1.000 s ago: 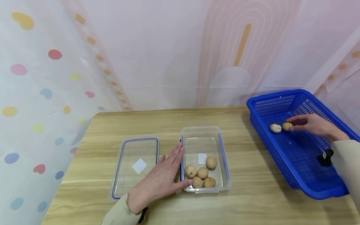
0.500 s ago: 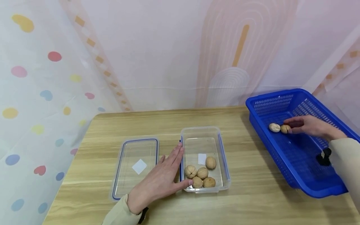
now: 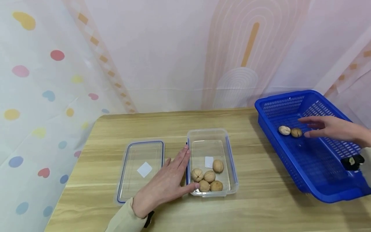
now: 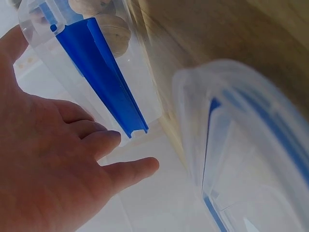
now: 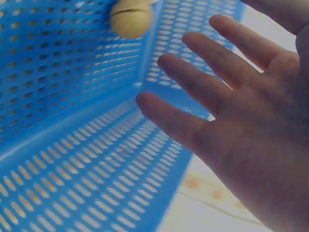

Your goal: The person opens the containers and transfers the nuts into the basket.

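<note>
- Currently set well apart: left hand (image 3: 165,183) laid along the left wall of the clear box (image 3: 203,148), fingers straight, thumb across the near rim; right hand (image 3: 336,127) hovering over the blue basket (image 3: 313,167), fingers spread, gripping nothing.
- Lying side by side on the basket floor: a pale walnut (image 3: 284,130) and a darker walnut (image 3: 296,132), the latter marked by a dark line and just beside the right thumb, seemingly without contact.
- Resting in the box, towards the near end: five walnuts (image 3: 210,176).
- Placed on the table (image 3: 246,206), left of the box: the clear lid (image 3: 133,174).
- Could send the darker walnut rolling with an off-centre pinch, given a round shell; could then bump the pale walnut as well.
- Could pinch awkwardly on the pale walnut's side, for want of finger room between the two shells.
- Could knock the black wrist unit (image 3: 352,162) against the basket by dipping too low.
- Could shove the box sideways by pressing too hard on the left, with no hand bracing the right wall.
- Could catch the left fingers on the blue clip (image 4: 96,72) by withdrawing abruptly.
</note>
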